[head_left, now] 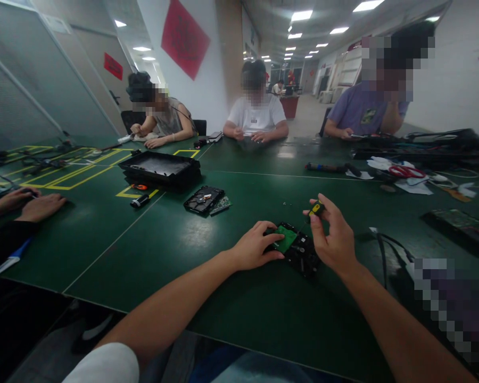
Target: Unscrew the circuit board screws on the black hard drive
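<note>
At the near side of the dark green, glossy table (pixel 259 314), in the head view, a black rectangular unit (pixel 306 254) lies flat between the wearer's hands. Its left end sits beneath the left hand (pixel 254 248), whose fingertips rest on a bright green, smooth circuit board (pixel 285 237) while the thumb stands apart at the near edge; whether the two clamp the unit cannot be told. Above the unit's right part, the thumb and fingers of the right hand (pixel 337 242) are closed on the stubby yellow-and-black handle of a screwdriver (pixel 315 211); its thin shaft slants down toward the unit, the tip's contact being indistinct. Farther left lie a second black unit (pixel 199 202), boxy, with a loose circuit board (pixel 223 203) just beside it, and a shallow, straight-walled black tray (pixel 163 180).
</note>
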A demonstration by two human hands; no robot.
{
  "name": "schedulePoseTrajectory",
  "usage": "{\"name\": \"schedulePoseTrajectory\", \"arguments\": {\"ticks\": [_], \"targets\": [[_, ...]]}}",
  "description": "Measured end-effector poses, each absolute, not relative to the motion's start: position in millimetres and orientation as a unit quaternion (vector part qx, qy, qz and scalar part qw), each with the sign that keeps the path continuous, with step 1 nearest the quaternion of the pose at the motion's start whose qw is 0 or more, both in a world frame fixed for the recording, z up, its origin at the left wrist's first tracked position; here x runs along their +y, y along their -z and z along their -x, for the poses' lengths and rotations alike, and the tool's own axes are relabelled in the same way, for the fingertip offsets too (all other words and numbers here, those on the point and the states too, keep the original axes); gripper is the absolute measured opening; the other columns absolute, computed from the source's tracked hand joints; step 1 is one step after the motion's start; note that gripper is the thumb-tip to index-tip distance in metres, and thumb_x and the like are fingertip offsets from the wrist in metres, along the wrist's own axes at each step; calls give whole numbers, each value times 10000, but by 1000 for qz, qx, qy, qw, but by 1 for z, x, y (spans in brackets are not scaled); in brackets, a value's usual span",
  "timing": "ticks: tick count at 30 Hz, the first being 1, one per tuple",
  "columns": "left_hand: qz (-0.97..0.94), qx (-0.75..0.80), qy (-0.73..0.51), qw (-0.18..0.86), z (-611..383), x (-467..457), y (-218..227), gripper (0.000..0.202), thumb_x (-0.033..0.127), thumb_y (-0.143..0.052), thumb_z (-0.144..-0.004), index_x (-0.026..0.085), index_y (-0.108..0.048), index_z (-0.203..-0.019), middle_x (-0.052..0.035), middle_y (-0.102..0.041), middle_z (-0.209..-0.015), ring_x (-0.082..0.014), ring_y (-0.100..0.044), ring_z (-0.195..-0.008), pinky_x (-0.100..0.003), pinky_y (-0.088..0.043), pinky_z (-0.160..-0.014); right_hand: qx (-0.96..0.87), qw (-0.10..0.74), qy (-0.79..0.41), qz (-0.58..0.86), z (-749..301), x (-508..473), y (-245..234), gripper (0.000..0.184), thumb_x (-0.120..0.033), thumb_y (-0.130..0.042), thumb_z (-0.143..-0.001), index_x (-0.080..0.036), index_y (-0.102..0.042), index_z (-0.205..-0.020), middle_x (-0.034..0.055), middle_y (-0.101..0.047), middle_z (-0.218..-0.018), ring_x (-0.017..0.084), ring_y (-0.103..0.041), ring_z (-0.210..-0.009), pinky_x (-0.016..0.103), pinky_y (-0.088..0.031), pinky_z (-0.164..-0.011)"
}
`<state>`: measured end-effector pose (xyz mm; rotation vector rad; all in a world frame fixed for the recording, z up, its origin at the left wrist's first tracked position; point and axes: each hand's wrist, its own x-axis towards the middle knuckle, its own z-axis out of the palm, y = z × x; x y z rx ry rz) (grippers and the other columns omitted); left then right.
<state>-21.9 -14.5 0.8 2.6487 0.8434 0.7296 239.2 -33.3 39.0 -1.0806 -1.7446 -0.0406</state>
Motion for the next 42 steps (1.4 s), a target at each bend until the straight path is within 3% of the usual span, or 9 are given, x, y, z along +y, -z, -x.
{"name": "schedulePoseTrajectory", "arguments": {"ticks": [7, 12, 14, 20, 27, 33, 39, 42], "targets": [[-915, 287, -252, 134, 21, -15, 0, 580, 553, -724, -1000, 195, -664, -1453, -187, -549, -1424, -361, -566, -1350, -552, -551, -1117, -722, 523, 115, 438, -239, -35, -47, 508, -345, -757, -989, -265, -576, -1457, 99, -667, -1161, 235, -687, -860, 454, -634, -800], [-914, 285, -255, 135, 21, -16, 0, 571, 536, -735, -998, 189, -667, -1447, -189, -545, -1425, -355, -575, -1340, -543, -556, -1114, -723, 533, 65, 435, -237, -36, -45, 502, -287, -616, -1055, -276, -514, -1546, 136, -675, -1356, 276, -734, -1064, 490, -642, -917], [-915, 285, -253, 136, 21, -16, -1, 566, 530, -734, -1000, 190, -666, -1447, -188, -547, -1429, -354, -575, -1342, -541, -559, -1113, -721, 537, 44, 435, -237, -35, -44, 539, -259, -583, -1068, -289, -465, -1593, 127, -679, -1402, 262, -751, -1060, 496, -640, -954], [-911, 291, -255, 139, 20, -16, -1, 556, 508, -771, -978, 212, -675, -1439, -178, -555, -1434, -353, -581, -1338, -550, -557, -1122, -717, 532, 100, 440, -238, -36, -46, 468, -297, -707, -1015, -295, -580, -1465, 99, -691, -1225, 254, -726, -961, 466, -648, -851], [-911, 290, -253, 146, 21, -16, 0, 553, 523, -748, -992, 235, -662, -1457, -170, -551, -1441, -351, -576, -1343, -566, -566, -1110, -716, 530, 26, 453, -241, -35, -42, 519, -264, -590, -1071, -302, -475, -1576, 103, -714, -1356, 262, -752, -1084, 512, -620, -996], [-910, 294, -255, 143, 21, -17, -2, 553, 517, -750, -993, 237, -660, -1461, -164, -546, -1445, -341, -580, -1340, -549, -569, -1109, -709, 532, 90, 455, -243, -35, -45, 444, -340, -705, -1017, -303, -593, -1445, 101, -700, -1230, 269, -733, -1000, 476, -652, -851], [-910, 295, -252, 148, 20, -17, -1, 551, 518, -746, -994, 218, -670, -1449, -174, -555, -1432, -350, -575, -1345, -554, -558, -1122, -713, 534, 20, 454, -242, -35, -41, 496, -288, -589, -1066, -301, -482, -1551, 113, -703, -1385, 269, -762, -1068, 521, -639, -980], [-910, 294, -253, 149, 20, -17, 0, 551, 513, -754, -989, 223, -670, -1450, -169, -554, -1432, -349, -573, -1350, -556, -548, -1135, -707, 534, 49, 461, -243, -33, -39, 490, -316, -646, -1045, -302, -519, -1518, 110, -708, -1328, 265, -758, -1013, 510, -651, -931]]}}
